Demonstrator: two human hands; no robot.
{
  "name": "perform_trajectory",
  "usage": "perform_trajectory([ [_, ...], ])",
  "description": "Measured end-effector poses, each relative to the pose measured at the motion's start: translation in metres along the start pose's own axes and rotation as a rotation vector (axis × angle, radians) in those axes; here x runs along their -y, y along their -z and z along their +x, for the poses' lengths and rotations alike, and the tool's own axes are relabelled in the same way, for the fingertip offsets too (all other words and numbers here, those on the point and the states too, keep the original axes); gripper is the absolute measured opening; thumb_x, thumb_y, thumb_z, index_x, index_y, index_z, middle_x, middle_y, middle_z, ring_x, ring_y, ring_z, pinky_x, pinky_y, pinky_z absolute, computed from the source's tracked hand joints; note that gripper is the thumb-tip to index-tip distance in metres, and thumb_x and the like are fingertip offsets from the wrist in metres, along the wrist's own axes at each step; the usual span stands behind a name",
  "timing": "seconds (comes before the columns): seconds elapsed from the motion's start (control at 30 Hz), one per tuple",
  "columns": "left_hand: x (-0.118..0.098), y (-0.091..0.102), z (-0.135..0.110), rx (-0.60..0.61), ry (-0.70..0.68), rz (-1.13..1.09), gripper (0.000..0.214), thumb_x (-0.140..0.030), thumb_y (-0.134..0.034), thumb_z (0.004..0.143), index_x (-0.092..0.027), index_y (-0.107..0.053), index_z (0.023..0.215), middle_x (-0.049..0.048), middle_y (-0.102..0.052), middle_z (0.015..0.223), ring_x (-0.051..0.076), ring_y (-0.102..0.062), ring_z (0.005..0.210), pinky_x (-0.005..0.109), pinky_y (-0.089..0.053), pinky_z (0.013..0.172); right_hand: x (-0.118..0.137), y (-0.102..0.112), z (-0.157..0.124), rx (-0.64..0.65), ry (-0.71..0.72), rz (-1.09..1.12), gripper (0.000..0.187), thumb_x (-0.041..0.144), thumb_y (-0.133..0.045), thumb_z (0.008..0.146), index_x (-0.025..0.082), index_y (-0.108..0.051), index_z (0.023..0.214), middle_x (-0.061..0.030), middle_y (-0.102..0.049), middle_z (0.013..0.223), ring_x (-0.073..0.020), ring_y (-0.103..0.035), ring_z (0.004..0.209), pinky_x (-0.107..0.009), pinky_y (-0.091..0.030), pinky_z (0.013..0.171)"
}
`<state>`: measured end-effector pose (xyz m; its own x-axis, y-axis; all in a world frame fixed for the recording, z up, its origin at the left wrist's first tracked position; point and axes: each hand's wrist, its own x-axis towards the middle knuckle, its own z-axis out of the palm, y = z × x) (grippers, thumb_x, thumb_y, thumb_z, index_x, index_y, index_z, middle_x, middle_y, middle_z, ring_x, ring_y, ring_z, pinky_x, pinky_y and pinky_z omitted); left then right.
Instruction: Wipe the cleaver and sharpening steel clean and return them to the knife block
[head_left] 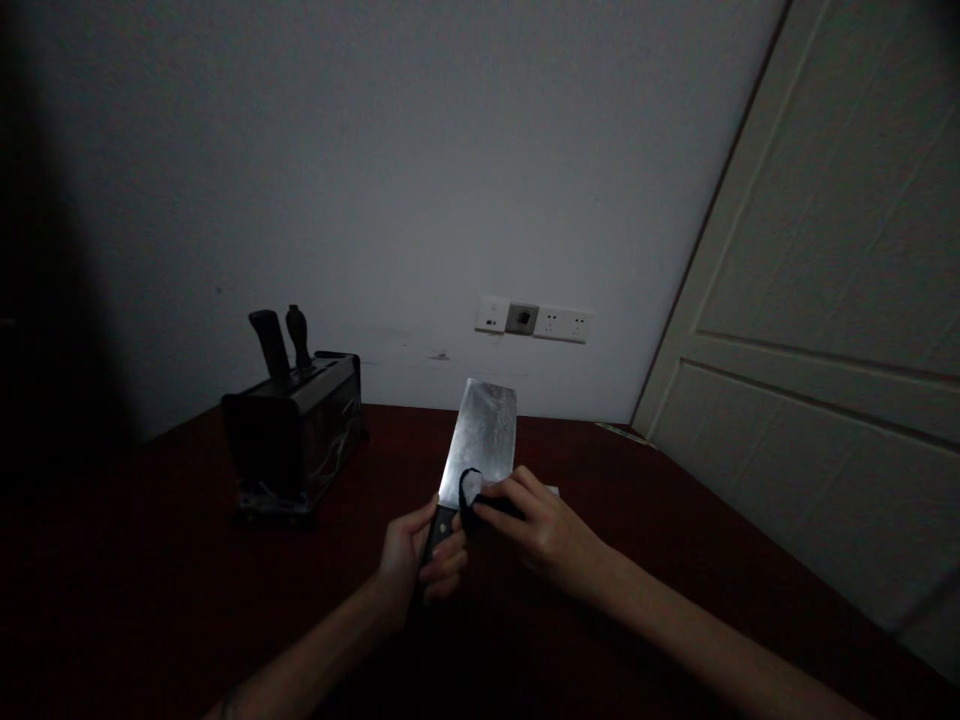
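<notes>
My left hand [424, 555] is wrapped round the black handle of a cleaver [484, 425]. Its broad, shiny blade points away from me, up toward the wall. My right hand [544, 520] pinches a dark cloth-like piece with a pale patch [471, 487], held against the lower part of the blade near the handle. What exactly this dark piece is, the dim light does not show. A small white thing [553, 491] peeks out behind my right hand, mostly hidden.
On the left of the dark red table [600, 470] stands a black knife block [300, 420] with two dark handles sticking up. Behind it is a pale wall with a row of sockets [534, 319]. A panelled white door [817, 300] rises at the right.
</notes>
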<state>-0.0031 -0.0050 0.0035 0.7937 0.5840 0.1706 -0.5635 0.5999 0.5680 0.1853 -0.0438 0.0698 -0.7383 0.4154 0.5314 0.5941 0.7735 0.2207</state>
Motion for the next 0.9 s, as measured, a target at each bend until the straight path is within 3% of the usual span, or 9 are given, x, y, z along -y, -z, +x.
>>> perform_trajectory([
  [0.23,-0.012,-0.002,0.0,-0.064,-0.028,0.015,0.032,-0.037,-0.036,0.087,-0.012,-0.049,0.072,-0.0068,-0.03,0.047,0.002,-0.011,0.032,0.014,-0.019,0.027,-0.019,0.003,-0.028,0.082,-0.041,-0.174,0.032,0.012,-0.042,0.086,0.013,-0.055,0.115,-0.0152,-0.058,0.105,-0.0224,-0.046,0.088,-0.036,-0.048,0.069],
  [0.4,-0.021,-0.001,0.001,-0.116,-0.123,0.06,0.033,-0.035,-0.034,0.089,-0.011,-0.05,0.073,-0.006,-0.03,0.05,0.002,-0.013,0.033,0.013,-0.019,0.028,-0.039,-0.005,-0.041,0.129,-0.131,-0.145,0.045,0.002,-0.051,0.072,0.012,-0.054,0.116,-0.0147,-0.054,0.111,-0.0241,-0.045,0.094,-0.04,-0.047,0.077],
  [0.57,-0.026,-0.002,0.001,-0.178,-0.201,0.134,0.032,-0.033,-0.032,0.09,-0.011,-0.048,0.073,-0.005,-0.031,0.052,0.003,-0.019,0.035,0.013,-0.02,0.03,-0.042,-0.041,-0.036,0.064,-0.26,-0.01,0.045,-0.001,-0.046,0.072,0.017,-0.056,0.111,-0.0107,-0.058,0.103,-0.0209,-0.048,0.091,-0.037,-0.048,0.077],
  [0.73,-0.032,-0.002,0.001,-0.205,-0.24,0.181,0.032,-0.034,-0.032,0.09,-0.011,-0.049,0.075,-0.0044,-0.032,0.054,0.003,-0.022,0.037,0.013,-0.022,0.032,-0.028,-0.089,-0.032,-0.005,-0.393,0.197,0.044,0.006,-0.043,0.078,0.015,-0.043,0.121,-0.0104,-0.057,0.105,-0.0198,-0.051,0.093,-0.038,-0.046,0.083],
  [0.9,-0.035,-0.002,0.0,-0.191,-0.237,0.267,0.031,-0.034,-0.033,0.089,-0.011,-0.05,0.078,-0.0035,-0.035,0.056,0.004,-0.024,0.038,0.015,-0.025,0.034,-0.018,-0.103,-0.034,0.071,-0.45,0.263,0.03,0.005,-0.048,0.072,0.017,-0.053,0.098,-0.0077,-0.056,0.098,-0.0203,-0.05,0.093,-0.038,-0.044,0.083],
])
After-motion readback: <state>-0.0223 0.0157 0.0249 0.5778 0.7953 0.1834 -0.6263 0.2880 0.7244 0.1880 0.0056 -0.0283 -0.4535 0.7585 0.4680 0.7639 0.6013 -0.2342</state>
